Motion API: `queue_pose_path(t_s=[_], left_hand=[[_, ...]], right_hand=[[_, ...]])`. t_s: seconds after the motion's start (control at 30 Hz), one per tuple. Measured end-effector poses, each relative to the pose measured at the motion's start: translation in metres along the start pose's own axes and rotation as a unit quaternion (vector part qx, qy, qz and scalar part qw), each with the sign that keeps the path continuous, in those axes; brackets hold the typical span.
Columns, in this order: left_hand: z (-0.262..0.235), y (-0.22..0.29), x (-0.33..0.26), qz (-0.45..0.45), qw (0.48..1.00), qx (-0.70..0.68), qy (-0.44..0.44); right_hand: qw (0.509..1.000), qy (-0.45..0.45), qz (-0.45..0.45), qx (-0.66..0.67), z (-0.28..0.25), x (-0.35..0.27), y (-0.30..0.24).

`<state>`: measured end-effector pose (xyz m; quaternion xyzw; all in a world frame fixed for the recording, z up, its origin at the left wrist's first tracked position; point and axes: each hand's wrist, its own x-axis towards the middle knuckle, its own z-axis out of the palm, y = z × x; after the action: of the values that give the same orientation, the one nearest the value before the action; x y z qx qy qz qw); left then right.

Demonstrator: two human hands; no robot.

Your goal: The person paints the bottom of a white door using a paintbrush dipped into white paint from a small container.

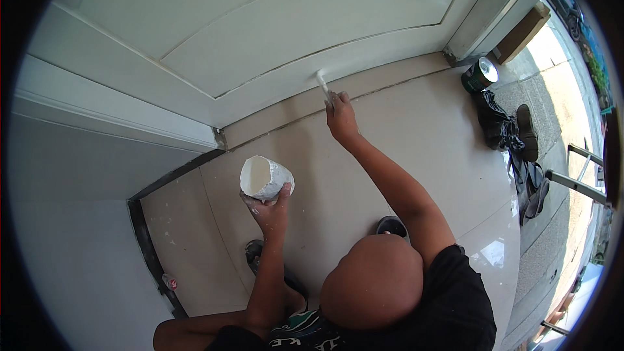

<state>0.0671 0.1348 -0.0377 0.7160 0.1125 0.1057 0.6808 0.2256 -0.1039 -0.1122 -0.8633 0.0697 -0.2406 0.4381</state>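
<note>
My left hand [267, 210], its skin spotted with white, is wrapped round a paint-crusted white paint cup [278, 179]. The cup tilts so that its pale inside shows. With my right arm stretched forward, my right hand [342, 119] grips a paintbrush [323, 83] by its handle. The brush's white tip meets the lower edge of the white panelled door [273, 73], just above the floor. Whether the bristles press on the door or hover close to it, I cannot tell.
Glossy beige tiles [416, 136] cover the floor. At the right stand a dark paint can [480, 75], a black plastic bag [495, 120], a dark shoe [527, 132] and sandals [534, 190]. Metal ladder-like rails [577, 186] are outside. A small crumpled wrapper [170, 281] lies by the left wall.
</note>
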Motion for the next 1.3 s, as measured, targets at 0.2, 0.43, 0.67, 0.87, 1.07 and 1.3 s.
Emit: queue_pose_path(t_s=[0.2, 0.43, 0.67, 0.87, 1.07, 1.3], left_hand=[[0.008, 0.004, 0.003, -0.002, 1.0, 0.004, 0.0], [0.0, 0.014, 0.002, 0.011, 1.0, 0.021, 0.006], [0.004, 0.003, 0.004, 0.011, 0.997, 0.07, -0.008], [0.006, 0.012, 0.002, 0.01, 0.999, 0.052, -0.014], [0.01, 0.019, 0.003, 0.006, 0.998, 0.054, -0.007], [0.005, 0.01, 0.012, 0.005, 0.998, 0.055, 0.008]], right_hand=[[0.978, -0.185, -0.077, -0.059, -0.031, 0.029, 0.024], [0.971, -0.006, 0.071, -0.23, -0.128, 0.069, 0.111], [0.981, 0.107, 0.105, -0.119, -0.037, 0.049, 0.086], [0.991, -0.128, 0.021, -0.035, 0.033, -0.006, 0.015], [0.983, -0.089, -0.003, -0.161, -0.053, 0.036, 0.07], [0.953, 0.219, 0.135, -0.158, -0.099, 0.052, 0.108]])
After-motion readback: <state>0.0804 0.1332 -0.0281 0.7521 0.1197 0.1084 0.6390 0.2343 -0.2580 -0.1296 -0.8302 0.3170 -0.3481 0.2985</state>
